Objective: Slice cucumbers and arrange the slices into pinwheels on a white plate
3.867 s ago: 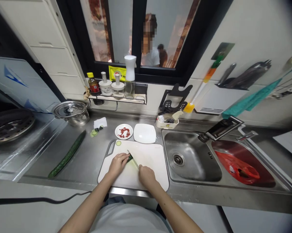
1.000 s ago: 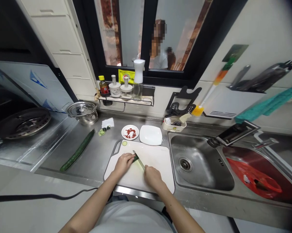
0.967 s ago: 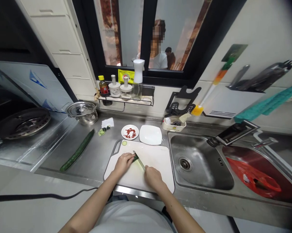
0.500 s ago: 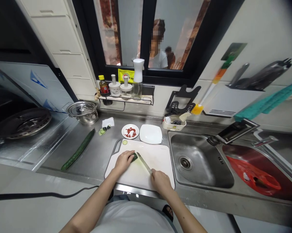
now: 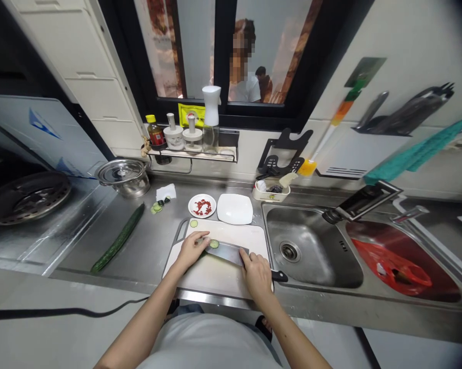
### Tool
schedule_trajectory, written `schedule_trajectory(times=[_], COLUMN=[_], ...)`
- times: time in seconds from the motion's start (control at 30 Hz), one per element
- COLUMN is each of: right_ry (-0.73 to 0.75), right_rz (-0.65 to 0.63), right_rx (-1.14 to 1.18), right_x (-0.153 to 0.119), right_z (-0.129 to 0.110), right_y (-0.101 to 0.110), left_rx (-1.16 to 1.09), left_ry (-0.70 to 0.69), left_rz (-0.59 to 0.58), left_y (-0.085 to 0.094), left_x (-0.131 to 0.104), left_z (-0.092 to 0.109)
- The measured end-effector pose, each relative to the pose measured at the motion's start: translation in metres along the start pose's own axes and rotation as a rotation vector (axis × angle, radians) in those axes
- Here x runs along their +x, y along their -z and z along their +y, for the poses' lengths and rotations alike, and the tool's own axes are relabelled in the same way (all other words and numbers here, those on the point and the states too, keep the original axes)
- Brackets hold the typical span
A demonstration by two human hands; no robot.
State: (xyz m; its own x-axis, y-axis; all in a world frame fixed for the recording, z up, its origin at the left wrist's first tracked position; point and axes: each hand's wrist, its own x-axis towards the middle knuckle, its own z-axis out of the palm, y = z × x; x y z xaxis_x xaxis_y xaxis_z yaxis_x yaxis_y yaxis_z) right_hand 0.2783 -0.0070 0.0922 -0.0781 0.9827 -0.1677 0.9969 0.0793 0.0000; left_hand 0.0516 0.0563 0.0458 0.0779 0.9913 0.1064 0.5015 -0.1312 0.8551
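Observation:
My right hand (image 5: 257,274) grips a cleaver (image 5: 228,253) by its black handle, with the index finger along the blade. The broad blade is turned flat, pointing left over the white cutting board (image 5: 219,279). A round cucumber slice (image 5: 214,244) lies on the blade near its tip. Just left of that slice, my left hand (image 5: 194,248) has its fingers bent together at the blade's end; what they hold, if anything, is hidden. Another cucumber slice (image 5: 193,223) lies at the board's upper left corner.
Left of the board lies a whole cucumber (image 5: 119,240). Behind it are cucumber scraps (image 5: 157,207) and a lidded pot (image 5: 128,179). A plate of chopped red pieces (image 5: 202,206) and a white plate (image 5: 235,209) stand behind the board. The sink (image 5: 319,256) is to the right.
The cleaver has turned from edge-down to flat, its blade now under a cucumber slice. The dark green cucumber piece by my left fingers no longer shows. The camera view has shifted slightly.

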Motion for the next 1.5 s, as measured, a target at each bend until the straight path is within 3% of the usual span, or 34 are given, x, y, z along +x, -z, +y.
schedule_trajectory(times=[0.17, 0.37, 0.47, 0.57, 0.7, 0.87, 1.1, 1.3, 1.5], right_ry=[0.034, 0.061, 0.062, 0.05, 0.02, -0.003, -0.019, -0.043, -0.048], right_rz=[0.035, 0.031, 0.036, 0.044, 0.051, 0.05, -0.001, -0.024, -0.023], right_rx=[0.005, -0.001, -0.004, -0.018, -0.027, 0.0, 0.028, 0.046, 0.068], right_x=[0.001, 0.001, 0.0, -0.001, 0.0, 0.0, 0.002, 0.003, 0.004], right_z=[0.004, 0.005, 0.006, 0.011, 0.022, 0.03, 0.03, 0.031, 0.032], right_y=[0.002, 0.0, -0.004, -0.007, -0.013, -0.019, -0.018, -0.016, -0.015], left_rx=[0.131, 0.075, 0.045, -0.004, -0.054, -0.014, 0.115, 0.297, 0.45], left_ry=[-0.104, -0.108, -0.076, 0.065, 0.262, 0.369, 0.381, 0.413, 0.264], left_rz=[-0.115, -0.146, -0.094, 0.028, 0.207, 0.266, 0.266, 0.247, 0.237], left_y=[0.003, 0.003, 0.001, -0.002, -0.007, -0.009, -0.008, -0.012, -0.011], left_x=[0.0, 0.0, 0.002, 0.005, 0.014, 0.032, 0.058, 0.064, 0.057], left_z=[0.01, 0.013, 0.013, 0.005, -0.024, -0.059, -0.065, -0.064, -0.063])
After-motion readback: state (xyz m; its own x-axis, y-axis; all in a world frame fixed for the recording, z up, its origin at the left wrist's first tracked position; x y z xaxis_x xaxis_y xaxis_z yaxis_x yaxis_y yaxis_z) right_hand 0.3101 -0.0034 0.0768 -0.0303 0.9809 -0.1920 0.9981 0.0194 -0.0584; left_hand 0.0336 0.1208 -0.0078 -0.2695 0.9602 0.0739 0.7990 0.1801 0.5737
